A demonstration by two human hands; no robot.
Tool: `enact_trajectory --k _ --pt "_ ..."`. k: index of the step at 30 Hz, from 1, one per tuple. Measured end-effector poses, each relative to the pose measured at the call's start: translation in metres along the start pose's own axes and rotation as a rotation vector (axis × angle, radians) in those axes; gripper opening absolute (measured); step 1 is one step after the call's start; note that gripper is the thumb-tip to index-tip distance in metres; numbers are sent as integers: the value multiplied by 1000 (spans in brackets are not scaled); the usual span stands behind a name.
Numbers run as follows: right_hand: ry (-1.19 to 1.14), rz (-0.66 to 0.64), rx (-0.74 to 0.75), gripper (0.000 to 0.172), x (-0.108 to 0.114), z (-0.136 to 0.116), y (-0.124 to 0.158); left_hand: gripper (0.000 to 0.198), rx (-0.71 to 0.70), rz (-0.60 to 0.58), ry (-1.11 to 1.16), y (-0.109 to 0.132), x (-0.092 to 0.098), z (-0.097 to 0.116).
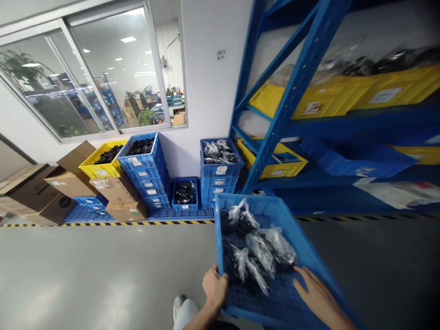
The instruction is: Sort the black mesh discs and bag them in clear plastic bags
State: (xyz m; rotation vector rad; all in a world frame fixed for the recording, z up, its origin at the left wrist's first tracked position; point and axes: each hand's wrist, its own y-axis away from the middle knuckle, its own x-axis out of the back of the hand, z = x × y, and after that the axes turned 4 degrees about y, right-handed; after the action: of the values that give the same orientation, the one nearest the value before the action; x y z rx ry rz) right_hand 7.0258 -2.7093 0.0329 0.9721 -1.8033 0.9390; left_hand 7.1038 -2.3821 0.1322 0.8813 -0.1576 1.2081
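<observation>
Both my hands carry a blue plastic crate (249,200), which is tilted in front of me. My left hand (215,288) grips its near left rim. My right hand (316,293) holds the right side, with fingers reaching over the rim close to the contents. Several black items in clear plastic bags (256,250) lie loose inside the crate. The crate's lower corner runs out of the picture.
A blue steel shelving rack (292,91) with yellow bins (330,98) stands to the right. Stacked blue crates (146,169), a yellow crate (101,160) and cardboard boxes (70,176) line the wall behind yellow-and-black floor tape (137,223). Grey floor surrounds me.
</observation>
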Motion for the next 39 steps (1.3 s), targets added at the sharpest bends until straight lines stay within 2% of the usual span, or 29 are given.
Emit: enact_trajectory --k 6,9,12,17,21,23,26,30,32,39 --pt "-45 -103 -34 43 14 -18 -13 33 -21 5 -16 -11 16 -2" --pt "-48 -140 9 48 26 -45 -37 32 -24 16 -25 -18 26 -7" --pt "-53 -164 50 52 28 -81 -75 31 -37 20 -7 -27 38 -12" --pt "-29 -199 39 67 2 -161 -165 29 -85 40 16 -46 67 -18" --pt "27 -280 -98 91 -33 -231 -237 33 -64 -3 1 -70 99 -22" --pt "55 -338 -154 97 -51 -263 -266 35 -54 -26 -14 -84 116 -25" --pt "79 -411 -167 89 -74 -302 -298 38 -30 -47 -70 -107 143 -30" --pt "73 -435 -88 44 -96 -332 -323 36 7 -71 -147 -135 175 -31" --pt "59 -406 -44 30 -102 -338 -331 35 11 -76 -145 -147 189 -32" --pt "3 -188 91 23 -99 -345 -355 35 -92 -80 -46 -174 224 -27"
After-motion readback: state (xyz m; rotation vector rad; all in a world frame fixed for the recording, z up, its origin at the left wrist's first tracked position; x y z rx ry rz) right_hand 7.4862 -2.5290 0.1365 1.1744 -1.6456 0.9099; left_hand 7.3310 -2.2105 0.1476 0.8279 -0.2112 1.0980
